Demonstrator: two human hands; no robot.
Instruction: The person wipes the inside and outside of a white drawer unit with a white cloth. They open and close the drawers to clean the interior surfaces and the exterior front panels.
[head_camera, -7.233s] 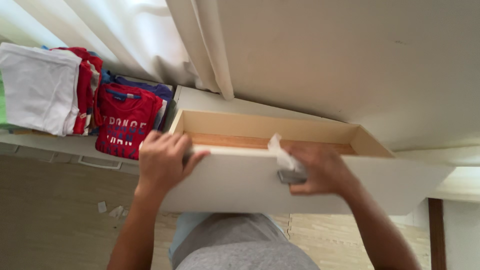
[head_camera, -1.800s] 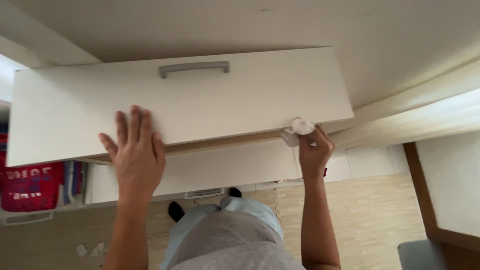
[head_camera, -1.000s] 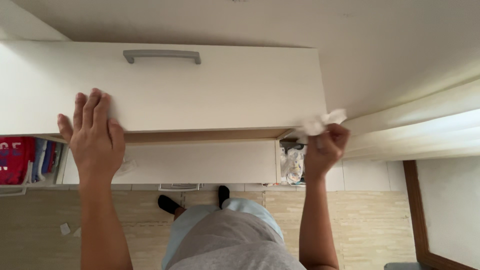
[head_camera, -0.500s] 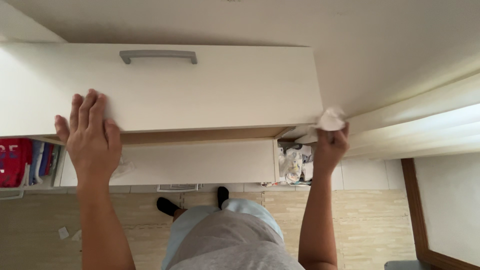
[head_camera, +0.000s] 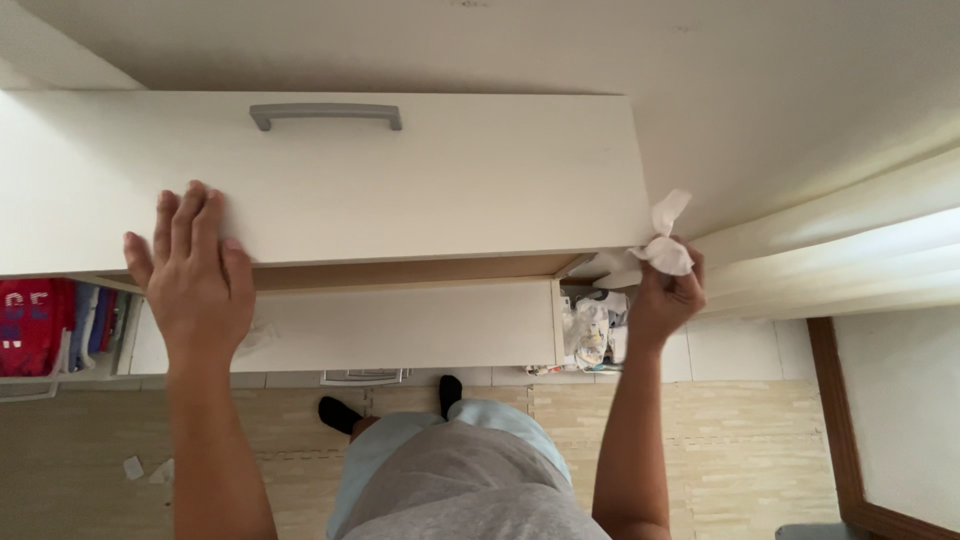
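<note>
A white drawer front (head_camera: 420, 180) with a grey bar handle (head_camera: 325, 113) fills the upper middle of the view. My left hand (head_camera: 195, 275) lies flat, fingers spread, against the drawer front's lower left edge. My right hand (head_camera: 665, 295) is closed around a crumpled white tissue (head_camera: 662, 245) at the drawer front's lower right corner. The tissue touches the side of the drawer there. Below the front runs a lower white drawer (head_camera: 400, 325).
Folded red and blue clothes (head_camera: 45, 320) sit in a bin at far left. A small heap of plastic-wrapped items (head_camera: 590, 325) lies right of the lower drawer. Pale floor mats (head_camera: 760, 440) with paper scraps (head_camera: 135, 467), my legs and dark socks are below. A wooden frame (head_camera: 830, 420) stands at right.
My right hand with the tissue has shifted slightly along the drawer's right corner, a tissue end now sticking up. My left hand stays flat on the drawer front, which has barely moved.
</note>
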